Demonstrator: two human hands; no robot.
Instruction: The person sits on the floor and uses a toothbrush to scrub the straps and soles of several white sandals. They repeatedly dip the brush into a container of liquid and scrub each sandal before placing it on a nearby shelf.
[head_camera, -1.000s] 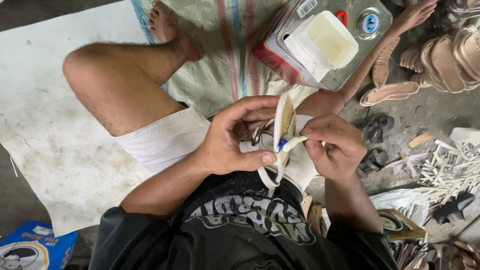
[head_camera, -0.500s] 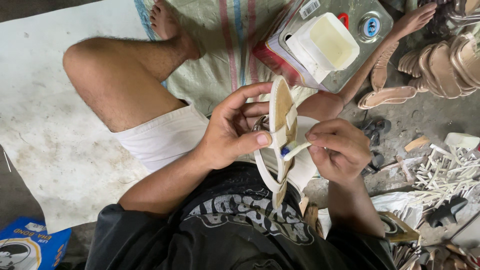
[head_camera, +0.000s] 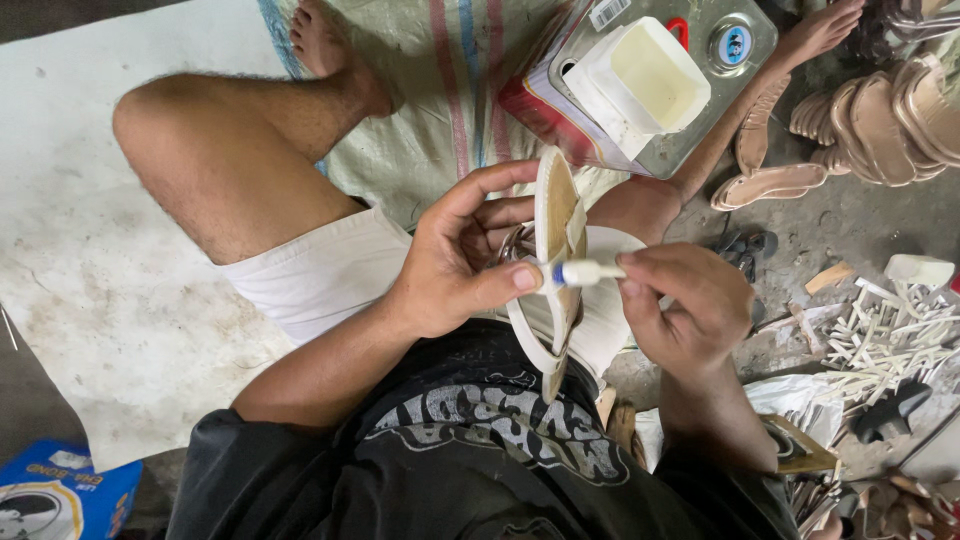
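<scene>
Striped woven sack (head_camera: 450, 110) over grey mat (head_camera: 90, 290); dirt floor (head_camera: 850, 230)

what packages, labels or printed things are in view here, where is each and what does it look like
Metal can: lying above the hands, rectangular, silver top, red side.
Barcode label: white sticker on the can's upper edge.
Round blue cap: on the can's top, beside a red handle.
Blue box: bottom left corner on the floor, printed, with a black-and-white picture.

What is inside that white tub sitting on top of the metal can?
The white tub on the metal can holds a pale yellowish, smooth filling. How deep it goes cannot be seen, and the tub hides that part of the can's top.
</scene>
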